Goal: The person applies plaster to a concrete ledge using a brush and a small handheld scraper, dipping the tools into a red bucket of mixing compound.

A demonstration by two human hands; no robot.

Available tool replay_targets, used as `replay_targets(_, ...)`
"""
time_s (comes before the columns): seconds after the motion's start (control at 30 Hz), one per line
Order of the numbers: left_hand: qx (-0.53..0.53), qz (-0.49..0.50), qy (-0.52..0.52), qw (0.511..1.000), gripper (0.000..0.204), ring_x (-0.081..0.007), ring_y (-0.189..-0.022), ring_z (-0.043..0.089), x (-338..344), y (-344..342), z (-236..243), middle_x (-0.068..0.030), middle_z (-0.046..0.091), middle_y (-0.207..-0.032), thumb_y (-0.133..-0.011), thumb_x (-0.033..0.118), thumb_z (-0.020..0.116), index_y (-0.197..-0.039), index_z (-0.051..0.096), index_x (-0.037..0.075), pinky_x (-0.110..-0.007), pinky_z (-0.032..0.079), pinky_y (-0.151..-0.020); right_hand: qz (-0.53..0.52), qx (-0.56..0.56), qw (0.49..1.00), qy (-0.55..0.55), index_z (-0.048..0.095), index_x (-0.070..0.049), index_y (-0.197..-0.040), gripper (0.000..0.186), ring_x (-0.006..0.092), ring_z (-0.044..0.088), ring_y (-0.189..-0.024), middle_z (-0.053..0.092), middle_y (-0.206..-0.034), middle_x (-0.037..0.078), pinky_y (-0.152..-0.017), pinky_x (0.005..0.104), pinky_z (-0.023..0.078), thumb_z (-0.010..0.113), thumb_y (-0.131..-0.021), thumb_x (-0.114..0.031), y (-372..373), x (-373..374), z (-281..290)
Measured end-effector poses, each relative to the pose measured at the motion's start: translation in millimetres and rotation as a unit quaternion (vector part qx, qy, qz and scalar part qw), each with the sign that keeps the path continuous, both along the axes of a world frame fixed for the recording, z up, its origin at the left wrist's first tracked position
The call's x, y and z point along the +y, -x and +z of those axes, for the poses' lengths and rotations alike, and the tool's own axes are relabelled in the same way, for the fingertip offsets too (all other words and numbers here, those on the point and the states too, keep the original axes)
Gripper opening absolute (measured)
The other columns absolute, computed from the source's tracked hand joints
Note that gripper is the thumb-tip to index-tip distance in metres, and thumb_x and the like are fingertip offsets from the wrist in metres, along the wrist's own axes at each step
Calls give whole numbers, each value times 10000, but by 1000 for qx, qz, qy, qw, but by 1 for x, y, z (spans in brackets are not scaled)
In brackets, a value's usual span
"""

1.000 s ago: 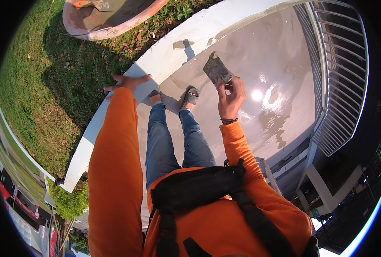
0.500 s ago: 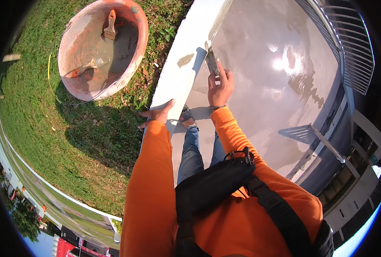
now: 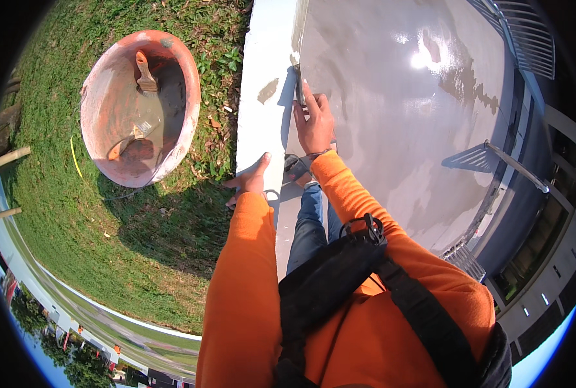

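My right hand (image 3: 315, 123) grips a flat dark trowel (image 3: 298, 85) and holds its blade edge-on against the wet grey cement surface (image 3: 398, 110), right beside the white curb (image 3: 265, 110). My left hand (image 3: 249, 183) rests palm down on that curb with fingers spread and nothing in it. Both sleeves are orange. My jeans-clad legs and sandalled feet (image 3: 294, 168) stand on the grey surface below the hands.
A round orange mixing pan (image 3: 140, 107) lies on the grass (image 3: 139, 239) to the left, with a brush (image 3: 146, 74) and another tool inside. A white railing (image 3: 527, 39) runs along the far right. A black strap crosses my chest.
The view has swung left, bringing the orange pan fully into sight. My right hand has lowered the trowel from mid-air to the surface by the curb. My left hand stays on the curb.
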State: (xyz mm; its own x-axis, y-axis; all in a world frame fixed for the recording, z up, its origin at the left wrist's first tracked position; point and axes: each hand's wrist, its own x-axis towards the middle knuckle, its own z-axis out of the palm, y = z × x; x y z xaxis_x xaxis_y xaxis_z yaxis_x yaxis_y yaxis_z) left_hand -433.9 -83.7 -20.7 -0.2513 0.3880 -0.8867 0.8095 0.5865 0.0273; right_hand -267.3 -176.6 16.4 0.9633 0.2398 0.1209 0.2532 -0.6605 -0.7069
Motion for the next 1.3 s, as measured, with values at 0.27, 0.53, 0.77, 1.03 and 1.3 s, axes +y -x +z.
replay_targets(0.27,-16,2,24,1000,837,-369,-1049,560,0,6,-2,-156,552,-1287,-726,584,732,-1310,500,31,-637,430,-571,11,89,996,-8,525,-106,-1306,491,321,587,-667,538,-814,132,-600,410,488,648,-831,-114,4,5,12)
replay_targets(0.53,25,52,-16,998,1090,-453,-1208,399,-2,4,4,-187,394,-1417,-670,609,766,-1448,253,42,-769,328,-717,18,151,988,-10,595,-59,-1204,381,342,595,-669,555,-794,162,-617,413,485,600,-828,-119,-6,-8,14)
replay_targets(0.77,-1,20,83,996,1339,-385,-1060,286,8,7,5,-291,112,-1484,-612,672,758,-1461,-85,70,-660,329,-724,-141,212,960,-120,630,38,-970,229,246,624,-686,623,-832,166,-629,341,493,625,-835,-147,-37,-31,-10)
replay_targets(1.03,71,-47,100,991,1591,-353,-945,570,16,14,-2,-425,-121,-1435,-510,708,792,-1368,-328,-27,-433,484,-840,7,72,995,-63,684,-123,-1067,310,286,592,-836,627,-948,101,-763,386,485,605,-783,-29,-49,-29,32)
replay_targets(1.3,56,2,113,992,1597,-443,-1168,483,8,1,14,-389,-172,-1451,-502,698,802,-1365,-343,-5,-469,440,-953,48,43,998,-9,692,-126,-1051,313,271,566,-871,623,-950,84,-775,365,469,624,-764,-19,-34,-45,33)
